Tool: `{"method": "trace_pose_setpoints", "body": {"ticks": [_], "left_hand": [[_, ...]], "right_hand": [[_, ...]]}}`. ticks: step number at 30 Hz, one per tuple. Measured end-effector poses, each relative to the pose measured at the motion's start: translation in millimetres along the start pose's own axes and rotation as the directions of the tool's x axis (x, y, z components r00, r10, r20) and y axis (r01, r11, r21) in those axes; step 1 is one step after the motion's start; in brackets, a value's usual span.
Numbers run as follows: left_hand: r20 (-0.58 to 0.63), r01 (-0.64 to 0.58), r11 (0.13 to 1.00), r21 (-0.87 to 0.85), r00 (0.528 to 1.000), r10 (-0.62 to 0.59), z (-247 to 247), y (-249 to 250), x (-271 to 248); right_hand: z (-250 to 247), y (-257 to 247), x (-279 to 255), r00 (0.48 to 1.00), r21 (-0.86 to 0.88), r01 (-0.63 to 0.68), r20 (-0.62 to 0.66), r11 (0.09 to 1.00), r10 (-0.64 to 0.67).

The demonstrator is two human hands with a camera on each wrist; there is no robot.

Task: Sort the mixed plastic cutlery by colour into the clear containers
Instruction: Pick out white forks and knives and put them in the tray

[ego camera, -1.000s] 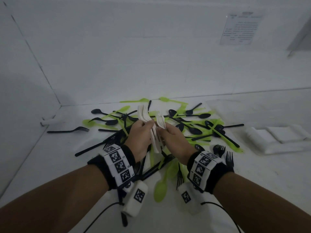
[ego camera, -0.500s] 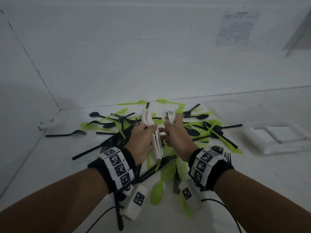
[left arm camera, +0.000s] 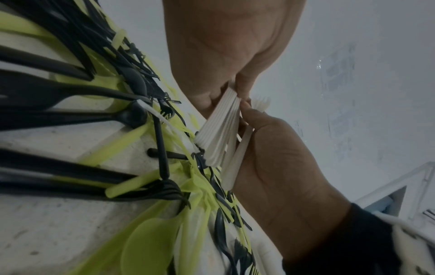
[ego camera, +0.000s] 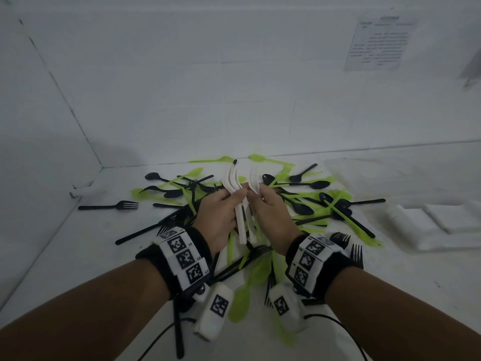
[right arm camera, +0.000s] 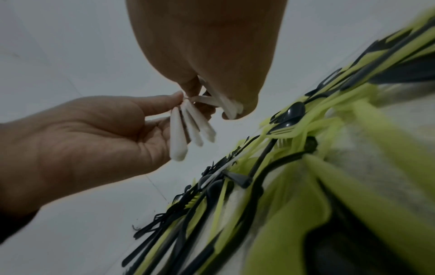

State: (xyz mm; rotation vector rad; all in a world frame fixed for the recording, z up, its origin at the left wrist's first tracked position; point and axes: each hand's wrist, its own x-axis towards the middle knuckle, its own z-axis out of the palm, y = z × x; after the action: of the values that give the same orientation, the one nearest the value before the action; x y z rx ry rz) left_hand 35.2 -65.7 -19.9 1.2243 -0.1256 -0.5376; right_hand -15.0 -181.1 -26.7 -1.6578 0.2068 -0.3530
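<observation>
The left hand (ego camera: pixel 221 217) is clamped on a stack of white cutlery (ego camera: pixel 238 204), handles pointing down toward the wrist. The right hand (ego camera: pixel 270 214), touching the left at the fingertips, pinches a few white forks (ego camera: pixel 253 183); black and green cutlery (ego camera: pixel 307 204) lies scattered beneath and beyond both hands on the white surface (ego camera: pixel 78 256)

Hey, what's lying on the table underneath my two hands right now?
Under the left hand and right hand lie black forks and green cutlery in a tangle. What sits directly beneath the wrists is covered.
</observation>
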Motion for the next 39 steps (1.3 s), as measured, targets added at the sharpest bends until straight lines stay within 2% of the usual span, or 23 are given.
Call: {"method": "trace_pose_setpoints", "body": {"ticks": [6, 9, 12, 15, 20, 24, 27, 30, 32, 34, 35, 37, 39], "left_hand": [[-0.073, -0.013, 1.0, -0.012, 0.997, 0.012, -7, -1, 1], [-0.089, 0.005, 1.0, -0.004, 0.996, -0.005, -11, -1, 1], [-0.1, 0.0, 1.0, 0.005, 0.995, 0.001, -15, 0, 0], [-0.09, -0.013, 1.0, 0.015, 0.996, 0.014, -16, 1, -2], [-0.111, -0.037, 0.999, -0.025, 0.993, 0.034, -23, 4, -5], [-0.135, -0.022, 0.997, -0.074, 0.991, 0.012, -26, 7, -6], [-0.153, -0.004, 0.998, -0.066, 0.988, -0.006, -32, 5, -5], [-0.087, 0.018, 0.999, 0.043, 0.996, -0.015, -36, 5, -7], [-0.098, 0.01, 0.994, 0.111, 0.995, 0.001, -37, 7, -8], [-0.16, 0.013, 0.98, 0.196, 0.987, 0.019, -44, 10, -6], [-0.176, 0.034, 0.962, 0.269, 0.984, 0.014, -49, 10, -4], [-0.156, 0.068, 0.908, 0.414, 0.988, -0.003, -59, 11, -3], [-0.111, 0.076, 0.841, 0.536, 0.994, -0.019, -68, 12, -7]], "right_hand": [[4, 0, 8, 0.992, 0.055, -0.055, 0.113, 0.997, 0.049], [1, -4, 11, 0.997, 0.126, -0.08, 0.028, 0.989, 0.077], [1, 0, 17, 0.99, 0.152, -0.137, 0.038, 0.979, 0.132], [4, 1, 17, 0.99, 0.034, -0.083, 0.116, 0.996, 0.079], [14, -1, 16, 0.987, 0.089, -0.082, 0.145, 0.993, 0.068], [23, -5, 9, 0.971, 0.151, -0.07, 0.237, 0.986, 0.032], [30, -3, 11, 0.961, 0.181, -0.16, 0.255, 0.97, 0.111], [27, 0, 15, 0.936, 0.189, -0.251, 0.296, 0.949, 0.189], [21, -1, 21, 0.948, 0.086, -0.204, 0.265, 0.975, 0.175], [13, 3, 30, 0.979, -0.172, -0.108, 0.154, 0.979, 0.135], [8, 8, 36, 0.988, -0.321, -0.056, 0.121, 0.945, 0.099], [-3, 20, 46, 0.982, -0.603, 0.048, 0.176, 0.796, 0.075], [-8, 29, 50, 0.954, -0.771, 0.129, 0.268, 0.624, 0.134]]}}
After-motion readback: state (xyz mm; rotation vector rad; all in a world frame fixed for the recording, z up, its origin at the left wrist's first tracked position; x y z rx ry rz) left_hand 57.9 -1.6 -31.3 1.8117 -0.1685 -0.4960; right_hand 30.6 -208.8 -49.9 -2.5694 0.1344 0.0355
